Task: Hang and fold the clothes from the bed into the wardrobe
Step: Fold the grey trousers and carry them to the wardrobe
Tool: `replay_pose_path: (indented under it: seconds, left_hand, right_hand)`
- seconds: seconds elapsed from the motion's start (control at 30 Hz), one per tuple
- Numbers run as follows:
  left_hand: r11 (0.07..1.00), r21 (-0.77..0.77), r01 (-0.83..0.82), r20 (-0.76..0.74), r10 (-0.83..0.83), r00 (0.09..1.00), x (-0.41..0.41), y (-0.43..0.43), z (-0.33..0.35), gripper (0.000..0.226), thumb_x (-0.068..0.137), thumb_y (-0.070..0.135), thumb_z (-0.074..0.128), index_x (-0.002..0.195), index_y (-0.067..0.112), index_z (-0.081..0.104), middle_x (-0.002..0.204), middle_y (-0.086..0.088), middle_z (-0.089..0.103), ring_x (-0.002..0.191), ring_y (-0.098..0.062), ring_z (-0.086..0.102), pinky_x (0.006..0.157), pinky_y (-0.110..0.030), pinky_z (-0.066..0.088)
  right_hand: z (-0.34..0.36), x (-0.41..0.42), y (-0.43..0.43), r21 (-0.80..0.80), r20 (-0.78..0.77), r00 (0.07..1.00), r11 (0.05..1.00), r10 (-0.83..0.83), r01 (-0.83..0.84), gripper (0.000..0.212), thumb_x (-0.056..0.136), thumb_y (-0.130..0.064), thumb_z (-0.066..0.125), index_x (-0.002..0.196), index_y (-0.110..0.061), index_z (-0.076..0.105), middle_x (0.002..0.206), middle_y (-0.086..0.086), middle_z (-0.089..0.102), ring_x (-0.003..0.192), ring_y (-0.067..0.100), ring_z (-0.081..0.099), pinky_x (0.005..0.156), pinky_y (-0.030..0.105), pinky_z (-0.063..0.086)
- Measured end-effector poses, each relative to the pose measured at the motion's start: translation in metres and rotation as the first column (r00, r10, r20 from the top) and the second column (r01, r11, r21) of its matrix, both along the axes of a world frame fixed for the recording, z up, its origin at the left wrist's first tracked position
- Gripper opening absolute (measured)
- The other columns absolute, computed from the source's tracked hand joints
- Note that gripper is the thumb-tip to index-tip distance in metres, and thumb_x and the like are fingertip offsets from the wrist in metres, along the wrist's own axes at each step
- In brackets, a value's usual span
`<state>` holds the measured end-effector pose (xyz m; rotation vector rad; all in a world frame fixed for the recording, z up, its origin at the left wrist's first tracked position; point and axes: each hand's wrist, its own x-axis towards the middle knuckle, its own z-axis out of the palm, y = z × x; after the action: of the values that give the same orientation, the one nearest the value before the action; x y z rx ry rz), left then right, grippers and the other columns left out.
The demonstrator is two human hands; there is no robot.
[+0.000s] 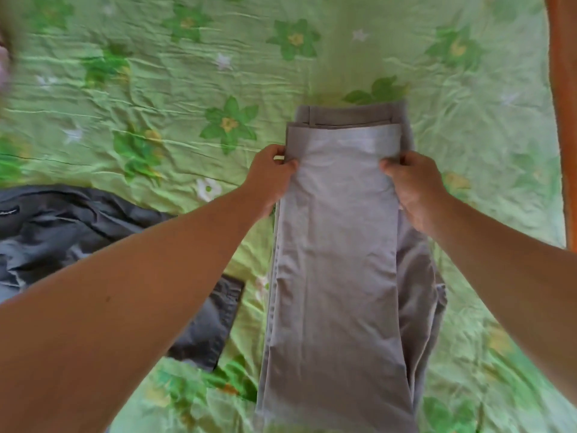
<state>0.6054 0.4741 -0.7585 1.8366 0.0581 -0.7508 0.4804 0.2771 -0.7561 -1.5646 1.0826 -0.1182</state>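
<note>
Light grey trousers (340, 260) lie lengthwise on the bed, legs stacked and running away from me. Their far end is doubled back, with the hems showing beyond my hands. My left hand (273, 176) pinches the left edge of the top layer between thumb and curled fingers. My right hand (412, 182) pinches the right edge the same way. Both hands are level with each other, about a third of the way from the far fold.
The bed carries a green sheet with a flower print (156, 89). A dark grey garment (75, 226) lies crumpled at the left, partly under my left forearm. An orange wooden edge (562, 104) runs down the right side. Something blurred and pinkish shows at the far left edge.
</note>
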Motion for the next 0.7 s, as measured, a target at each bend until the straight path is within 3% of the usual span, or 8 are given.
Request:
replay_pose_path:
  seconds: [0.1, 0.2, 0.33, 0.43, 0.53, 0.63, 0.7]
  left_hand:
    - [0.995, 0.076, 0.062, -0.066, -0.057, 0.996, 0.014, -0.006, -0.024, 0.008, 0.095, 0.018, 0.059, 0.096, 0.026, 0.059, 0.110, -0.011, 0.069, 0.102, -0.034, 0.068, 0.089, -0.057, 0.057]
    - [0.995, 0.068, 0.072, -0.094, -0.065, 0.993, 0.015, -0.005, -0.042, 0.004, 0.096, 0.021, 0.060, 0.099, 0.024, 0.059, 0.113, -0.013, 0.069, 0.105, -0.035, 0.068, 0.091, -0.056, 0.056]
    - [1.000, -0.022, 0.022, -0.170, -0.026, 0.985, 0.011, -0.002, -0.044, 0.011, 0.099, 0.020, 0.061, 0.109, 0.020, 0.057, 0.115, -0.012, 0.068, 0.105, -0.033, 0.069, 0.090, -0.050, 0.058]
    - [0.998, -0.057, -0.009, -0.219, -0.003, 0.976, -0.001, 0.006, -0.034, 0.027, 0.098, 0.015, 0.063, 0.123, 0.012, 0.055, 0.116, -0.013, 0.068, 0.100, -0.029, 0.071, 0.086, -0.045, 0.060]
    - [0.998, -0.051, -0.034, -0.259, 0.020, 0.966, -0.025, 0.028, -0.022, 0.035, 0.096, 0.012, 0.065, 0.128, 0.005, 0.055, 0.112, -0.013, 0.070, 0.092, -0.024, 0.071, 0.080, -0.037, 0.060]
    - [0.997, 0.015, 0.081, -0.301, -0.073, 0.951, -0.059, 0.061, -0.006, 0.025, 0.095, 0.014, 0.065, 0.119, 0.007, 0.061, 0.095, -0.004, 0.067, 0.082, -0.018, 0.060, 0.069, -0.031, 0.052]
    - [0.980, 0.089, 0.181, -0.358, -0.138, 0.923, -0.086, 0.084, 0.004, 0.024, 0.096, 0.016, 0.065, 0.118, 0.009, 0.061, 0.094, 0.000, 0.061, 0.088, -0.017, 0.054, 0.078, -0.036, 0.051]
  right_hand:
    - [-0.021, 0.013, -0.010, 0.084, -0.085, 0.994, 0.994, 0.073, -0.066, 0.012, 0.091, -0.023, 0.064, 0.083, -0.015, 0.065, 0.084, 0.011, 0.061, 0.070, 0.025, 0.061, 0.065, 0.042, 0.050]
    - [-0.040, 0.012, -0.015, 0.099, -0.114, 0.990, 0.992, 0.088, -0.077, 0.015, 0.084, -0.030, 0.068, 0.086, -0.016, 0.069, 0.087, 0.012, 0.065, 0.076, 0.031, 0.066, 0.064, 0.046, 0.055]
    - [-0.037, 0.011, -0.015, 0.196, -0.096, 0.994, 0.980, 0.056, -0.037, 0.017, 0.088, -0.027, 0.072, 0.100, -0.015, 0.071, 0.096, 0.009, 0.069, 0.084, 0.028, 0.069, 0.081, 0.056, 0.058]
    - [-0.024, 0.004, -0.010, 0.265, -0.078, 0.995, 0.963, 0.067, -0.044, 0.007, 0.094, -0.023, 0.068, 0.098, -0.017, 0.069, 0.100, 0.008, 0.071, 0.082, 0.023, 0.070, 0.079, 0.047, 0.060]
    - [-0.008, -0.023, 0.005, 0.350, -0.104, 0.990, 0.935, 0.096, -0.054, 0.022, 0.095, -0.021, 0.066, 0.116, -0.013, 0.066, 0.111, 0.008, 0.074, 0.092, 0.023, 0.072, 0.079, 0.040, 0.059]
    - [0.010, -0.068, 0.024, 0.449, -0.142, 0.975, 0.889, 0.171, -0.090, 0.023, 0.094, -0.025, 0.067, 0.114, -0.015, 0.067, 0.107, 0.008, 0.076, 0.092, 0.024, 0.073, 0.087, 0.044, 0.058]
    - [0.016, -0.104, 0.039, 0.499, -0.195, 0.952, 0.859, 0.238, -0.112, 0.027, 0.093, -0.029, 0.069, 0.116, -0.015, 0.068, 0.103, 0.008, 0.077, 0.092, 0.026, 0.073, 0.091, 0.047, 0.057]
